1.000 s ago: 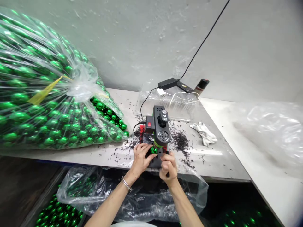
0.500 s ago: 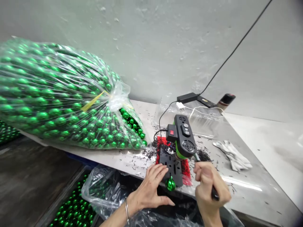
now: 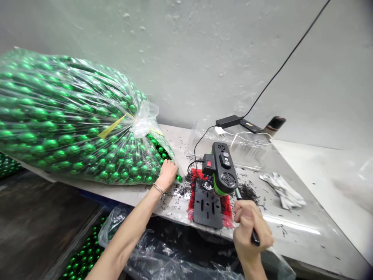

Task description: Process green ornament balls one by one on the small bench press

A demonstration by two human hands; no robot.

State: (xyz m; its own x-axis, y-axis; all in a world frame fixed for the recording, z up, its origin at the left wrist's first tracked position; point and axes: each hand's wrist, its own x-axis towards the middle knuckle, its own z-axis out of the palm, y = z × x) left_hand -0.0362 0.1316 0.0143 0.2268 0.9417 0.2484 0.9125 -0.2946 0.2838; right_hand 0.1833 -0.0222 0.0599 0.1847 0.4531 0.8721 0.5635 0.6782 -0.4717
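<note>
My left hand [image 3: 168, 174] is at the torn opening of a big clear plastic bag [image 3: 144, 124] full of shiny green balls [image 3: 65, 139]. Its fingers curl down among the balls at the opening; whatever they hold is hidden. Lower right, my right hand [image 3: 251, 225] is wrapped round the black-tipped lever handle [image 3: 255, 238] of a small black and green press machine [image 3: 226, 167]. A slotted black base plate [image 3: 208, 208] extends from the machine toward me, with no ball on it. Under it lies a red mat [image 3: 227, 212].
Black scraps [image 3: 247, 191] litter the table around the machine. White gloves [image 3: 284, 190] lie at right. Behind are a power adapter [image 3: 229, 121], a clear plastic tray [image 3: 250, 153] and a dark-capped bottle [image 3: 274, 125]. Below the edge are plastic sheeting [image 3: 163, 252] and a bin of green balls [image 3: 84, 256].
My left hand has moved from beside the base plate up and left to the bag's opening. The green ball at the plate's front end is gone. My right hand stays on the lever.
</note>
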